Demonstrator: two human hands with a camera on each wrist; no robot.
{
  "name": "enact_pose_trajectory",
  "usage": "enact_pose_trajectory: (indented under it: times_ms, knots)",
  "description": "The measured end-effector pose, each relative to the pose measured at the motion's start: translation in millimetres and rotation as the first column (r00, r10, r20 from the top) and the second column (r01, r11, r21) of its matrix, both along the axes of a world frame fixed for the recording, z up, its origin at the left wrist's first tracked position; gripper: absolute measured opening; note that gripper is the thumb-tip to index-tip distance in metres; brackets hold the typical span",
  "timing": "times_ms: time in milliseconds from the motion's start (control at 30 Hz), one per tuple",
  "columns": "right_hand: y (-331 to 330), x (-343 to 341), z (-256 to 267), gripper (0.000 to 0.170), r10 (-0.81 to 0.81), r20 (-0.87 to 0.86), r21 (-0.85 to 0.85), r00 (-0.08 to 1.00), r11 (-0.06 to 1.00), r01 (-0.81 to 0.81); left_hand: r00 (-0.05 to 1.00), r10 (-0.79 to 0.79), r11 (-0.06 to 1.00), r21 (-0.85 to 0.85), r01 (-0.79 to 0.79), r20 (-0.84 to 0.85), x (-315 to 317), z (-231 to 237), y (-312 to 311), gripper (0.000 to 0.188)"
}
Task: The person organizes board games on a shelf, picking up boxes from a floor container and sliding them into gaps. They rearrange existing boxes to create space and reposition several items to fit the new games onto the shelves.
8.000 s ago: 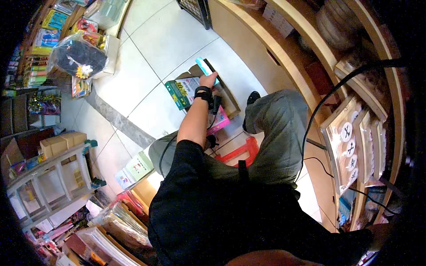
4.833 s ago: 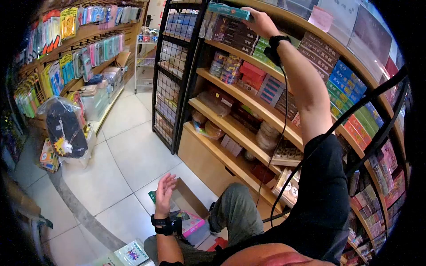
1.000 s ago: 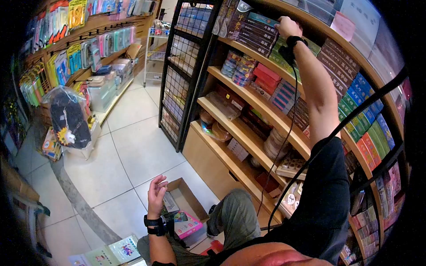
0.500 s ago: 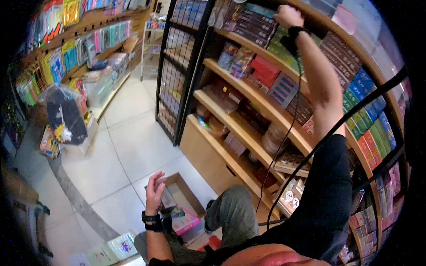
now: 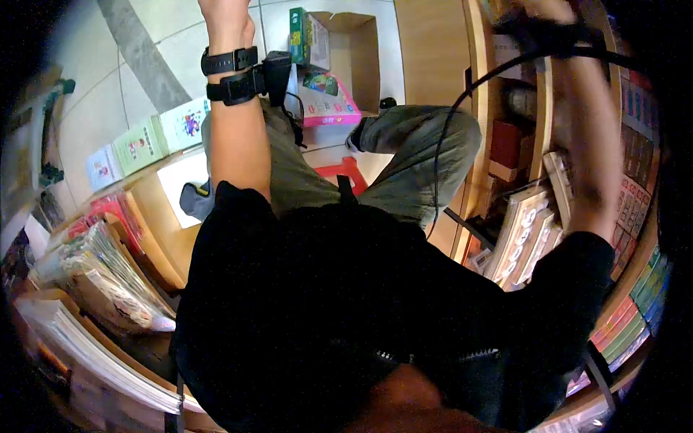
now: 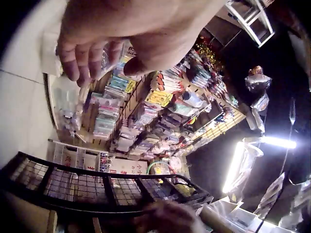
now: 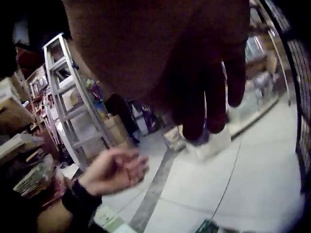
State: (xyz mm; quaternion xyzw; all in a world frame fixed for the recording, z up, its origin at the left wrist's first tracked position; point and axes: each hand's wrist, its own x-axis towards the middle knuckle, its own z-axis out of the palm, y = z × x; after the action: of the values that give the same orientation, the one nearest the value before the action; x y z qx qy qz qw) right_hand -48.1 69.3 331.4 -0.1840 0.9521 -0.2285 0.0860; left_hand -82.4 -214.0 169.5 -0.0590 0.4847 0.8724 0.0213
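- My left hand [image 6: 131, 39] hangs in the air with its fingers and thumb a bit bent, and it holds nothing. The top edge of the head view cuts most of it off.
- My right hand [image 7: 194, 77] is up on my right side, dark and blurry. Its fingers point down, a little apart, and I see nothing in them. I cannot tell if it touches the brown wooden shelf [image 5: 474, 144] beside that arm.
- The open brown cardboard box [image 5: 367, 72] is on the white tile floor [image 7: 252, 160], in front of my knees and near my left hand.
- A green and white cardboard box [image 5: 314, 45] is at the left side of the brown one. I cannot tell how deep it sits.
- A flat pink box [image 5: 338, 114] is at the near left corner, with a small dark green picture on its top.
- Between my legs there is a bright red plastic thing [image 5: 343, 172], partly hidden.
- Two black bands [image 5: 229, 61] go around my left wrist, with a small black block next to them.
- Pale green books with cartoon pictures [image 5: 139, 148] lie in a row to my left.
- A silver metal ladder [image 7: 77, 107] stands farther off.
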Motion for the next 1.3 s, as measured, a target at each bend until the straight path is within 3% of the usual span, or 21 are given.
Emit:
enact_pose_trajectory:
  times_ms: [100,133,167,200,233,267,367,400,467,567,633,700,1000,1033,1100,1200,1233,1267,1300]
  knots:
    - [-8,40,-146,0.035,0.104,0.380,-0.011,0.919,0.994,-0.108,0.999,0.035,0.999,0.042,-0.035,0.011,4,3,-13,0.045]
    - [-33,64,-156,0.039,0.077,0.433,0.140,0.898,0.979,-0.152,0.999,0.050,0.996,0.080,-0.050,-0.002,4,3,-19,0.044]
    - [-34,84,-198,0.045,0.068,0.513,0.215,0.856,0.955,-0.205,0.998,0.066,0.991,0.120,-0.064,-0.016,3,2,-24,0.044]
    - [-38,102,-230,0.049,0.031,0.574,0.264,0.818,0.939,-0.221,0.997,0.076,0.991,0.116,-0.074,-0.013,1,1,-28,0.044]
    - [-43,123,-249,0.042,0.079,0.572,0.213,0.816,0.947,-0.242,0.996,0.092,0.986,0.138,-0.090,-0.011,1,2,-31,0.044]
    - [-61,143,-249,0.055,-0.033,0.592,0.310,0.805,0.931,-0.190,0.994,0.107,0.982,0.160,-0.104,-0.007,1,2,-30,0.044]
    - [-75,186,-275,0.056,0.036,0.339,0.406,0.940,0.896,-0.181,0.996,0.094,0.984,0.151,-0.092,-0.004,-1,7,-29,0.044]
    - [-76,192,-285,0.056,0.035,0.342,0.404,0.939,0.897,-0.181,0.996,0.092,0.985,0.149,-0.091,-0.001,0,9,-28,0.044]
    - [-78,198,-300,0.043,0.056,0.115,0.511,0.992,0.853,-0.108,0.996,0.091,0.983,0.158,-0.092,0.010,0,14,-25,0.044]
    - [-72,204,-322,0.035,-0.020,0.097,0.544,0.995,0.838,-0.036,0.996,0.089,0.983,0.162,-0.091,0.020,-1,12,-27,0.044]
    - [-73,204,-320,0.032,0.000,0.103,0.539,0.995,0.840,-0.056,0.994,0.103,0.984,0.145,-0.105,0.019,2,14,-29,0.044]
    - [-75,206,-319,0.029,-0.017,-0.014,0.497,1.000,0.867,0.022,0.994,0.112,0.985,0.130,-0.114,0.022,5,16,-28,0.044]
    - [-58,172,-315,0.032,-0.138,-0.004,0.302,0.990,0.944,0.133,0.996,0.085,0.990,0.112,-0.086,0.014,1,9,-25,0.043]
    - [-60,166,-299,0.032,-0.146,-0.018,0.307,0.989,0.941,0.144,0.997,0.072,0.991,0.107,-0.074,0.024,1,7,-25,0.044]
    - [-64,155,-257,0.025,-0.152,0.167,0.398,0.974,0.914,0.074,0.998,0.061,0.995,0.083,-0.061,0.010,1,10,-24,0.041]
    - [-56,140,-178,0.028,-0.314,0.184,0.530,0.932,0.830,0.175,0.999,0.044,0.993,0.112,-0.043,-0.003,-13,25,-5,0.038]
    - [-47,147,-170,0.017,-0.238,0.039,0.484,0.970,0.854,0.190,0.999,0.041,0.993,0.113,-0.042,0.016,-10,24,0,0.037]
    - [-55,154,-139,0.017,-0.252,-0.032,0.418,0.967,0.876,0.242,0.999,0.020,0.997,0.077,-0.023,0.046,-7,17,0,0.038]
    - [-63,167,-130,0.020,-0.294,0.062,0.425,0.954,0.873,0.242,0.996,0.003,1.000,0.000,-0.003,0.089,8,7,-9,0.037]
